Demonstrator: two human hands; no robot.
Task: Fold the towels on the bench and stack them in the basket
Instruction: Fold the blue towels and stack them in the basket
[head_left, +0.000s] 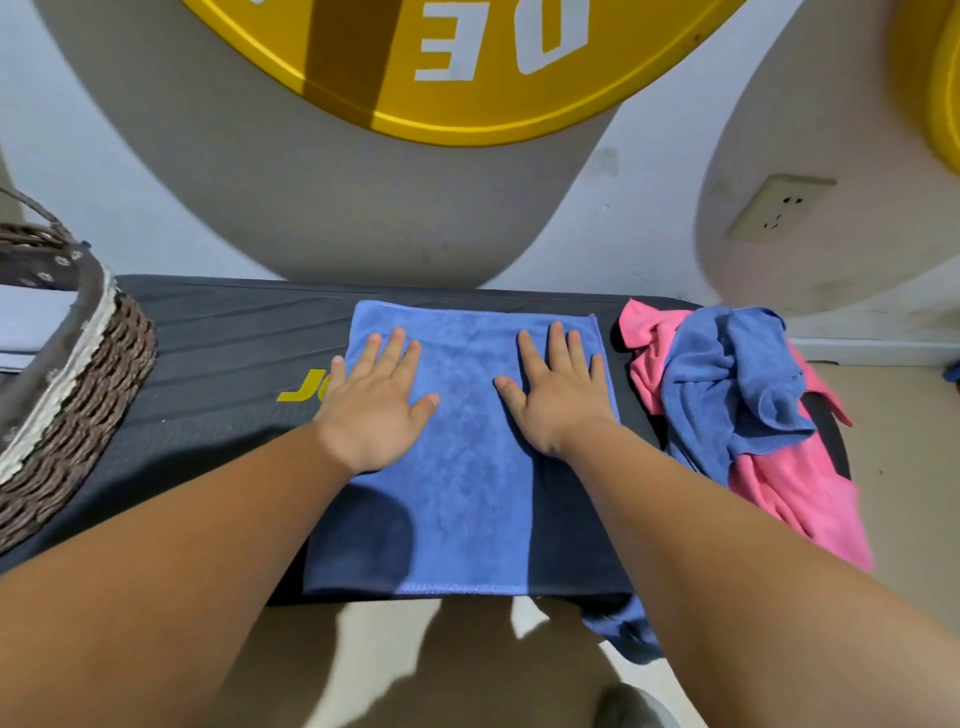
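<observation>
A blue towel (467, 467) lies spread flat across the middle of the black bench (218, 364). My left hand (376, 400) presses on its left part with fingers straight and spread. My right hand (558, 397) presses flat on its right part in the same way. On the right end of the bench sits a crumpled heap: a blue towel (737, 384) on top of a pink towel (795, 483). The woven basket (78, 415) stands at the left end of the bench, with pale folded cloth (31, 322) showing inside it.
A wall with a big yellow disc (467, 62) rises right behind the bench, with a socket (779, 208) at the right. A blue cloth corner (623, 629) hangs off the bench's front edge. Pale floor lies in front and to the right.
</observation>
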